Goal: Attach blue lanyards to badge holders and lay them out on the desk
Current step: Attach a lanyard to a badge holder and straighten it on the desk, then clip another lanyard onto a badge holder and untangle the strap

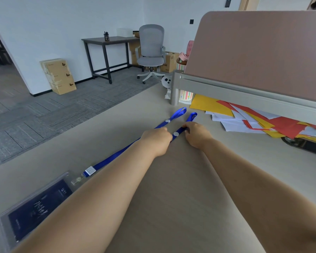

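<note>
Two blue lanyards lie side by side on the beige desk (98,136). The left lanyard (117,156) runs from a loop at the far end down to a clip on a clear badge holder (35,207) with a dark card, at the near left. The right lanyard (190,117) is shorter in view; its lower part is hidden under my arms. My left hand (157,137) rests on the lanyards, fingers curled. My right hand (195,134) pinches the right lanyard near its white button.
A heap of red, yellow and white paper sheets (254,119) lies to the right under a pink desk divider (254,52). A dark object (303,145) sits at the right edge. Beyond the desk are a grey office chair (150,52), a dark table and cardboard boxes (58,75).
</note>
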`<state>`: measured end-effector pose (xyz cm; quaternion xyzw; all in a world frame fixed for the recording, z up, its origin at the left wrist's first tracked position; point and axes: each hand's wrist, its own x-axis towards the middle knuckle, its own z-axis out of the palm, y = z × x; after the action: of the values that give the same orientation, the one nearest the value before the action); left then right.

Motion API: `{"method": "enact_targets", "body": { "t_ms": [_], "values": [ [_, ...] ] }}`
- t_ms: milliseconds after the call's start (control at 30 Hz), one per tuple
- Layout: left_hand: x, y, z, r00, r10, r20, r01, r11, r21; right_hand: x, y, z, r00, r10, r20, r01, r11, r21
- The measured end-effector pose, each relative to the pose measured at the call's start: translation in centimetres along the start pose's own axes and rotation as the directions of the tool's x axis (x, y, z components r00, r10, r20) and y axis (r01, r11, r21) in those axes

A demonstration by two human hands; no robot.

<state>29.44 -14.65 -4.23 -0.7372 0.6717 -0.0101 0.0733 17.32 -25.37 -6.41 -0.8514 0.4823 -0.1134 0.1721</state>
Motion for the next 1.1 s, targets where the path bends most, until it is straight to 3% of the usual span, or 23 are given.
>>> {"method": "enact_targets", "body": {
  "t_ms": [133, 267, 367, 733, 933, 1100],
  "values": [
    [-0.1, -0.5, -0.2, 0.999, 0.0, 0.035, 0.001, 1.0, -0.03, 0.2, 0.0, -0.1, 0.998, -0.053, 0.044, 0.055, 0.997, -0.056],
    [-0.5, -0.4, -0.2, 1.0, -0.01, -0.012, 0.009, 0.997, -0.081, -0.7, -0.1, -0.3, 0.988, -0.113, -0.107, 0.124, 0.987, 0.101],
    [-1.1, -0.2, -0.4, 0.999, -0.019, -0.038, 0.015, 0.995, -0.103, -1.9, -0.1, -0.8, 0.977, -0.137, -0.161, 0.158, 0.979, 0.128],
    [-6.8, 6.6, -1.2, 0.973, 0.028, -0.228, -0.084, 0.966, -0.244, -13.6, 3.5, -6.0, 0.988, 0.026, -0.151, -0.008, 0.993, 0.121],
    [-10.4, 15.4, -1.7, 0.937, 0.214, -0.276, -0.29, 0.916, -0.276, -23.6, 8.6, -9.2, 0.983, 0.101, -0.155, -0.087, 0.992, 0.09],
    [-13.0, 22.9, -2.2, 0.867, 0.422, -0.266, -0.49, 0.819, -0.297, -31.6, 12.0, -11.7, 0.965, 0.184, -0.186, -0.168, 0.981, 0.099]
  ]
}}
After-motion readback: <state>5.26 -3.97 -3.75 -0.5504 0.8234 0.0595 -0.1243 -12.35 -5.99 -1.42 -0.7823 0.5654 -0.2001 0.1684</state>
